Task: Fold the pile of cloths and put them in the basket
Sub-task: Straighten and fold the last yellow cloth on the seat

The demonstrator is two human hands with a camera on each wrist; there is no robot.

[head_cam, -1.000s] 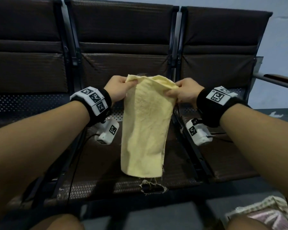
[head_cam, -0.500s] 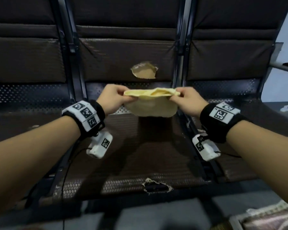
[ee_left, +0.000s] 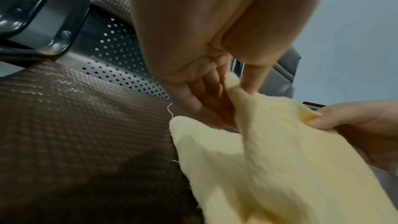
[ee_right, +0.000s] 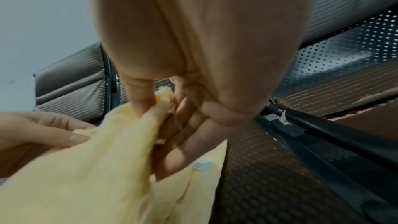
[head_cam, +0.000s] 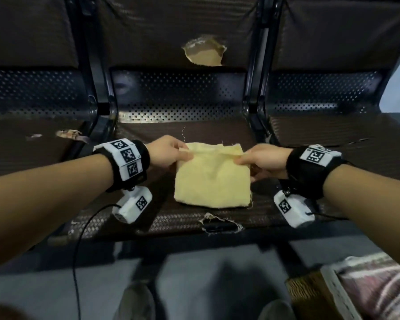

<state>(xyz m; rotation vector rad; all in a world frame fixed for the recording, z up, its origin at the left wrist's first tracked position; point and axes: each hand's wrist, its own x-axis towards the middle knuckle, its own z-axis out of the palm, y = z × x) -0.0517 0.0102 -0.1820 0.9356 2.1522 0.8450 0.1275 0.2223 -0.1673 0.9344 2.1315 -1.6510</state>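
While both sets of fingers (head_cam: 181,150) pinch the far corners of the yellow cloth (head_cam: 211,181), this fold is closing; next, release and fold again nearer them.

The middle seat (head_cam: 194,135) lies bare behind the yellow cloth (head_cam: 211,179) and on both its sides, open to a hand; dark frame bars (head_cam: 102,107) bound it left and right; the perforated backrest (head_cam: 180,93) closes the far end; a torn hole (head_cam: 219,226) breaks the seat's front edge.
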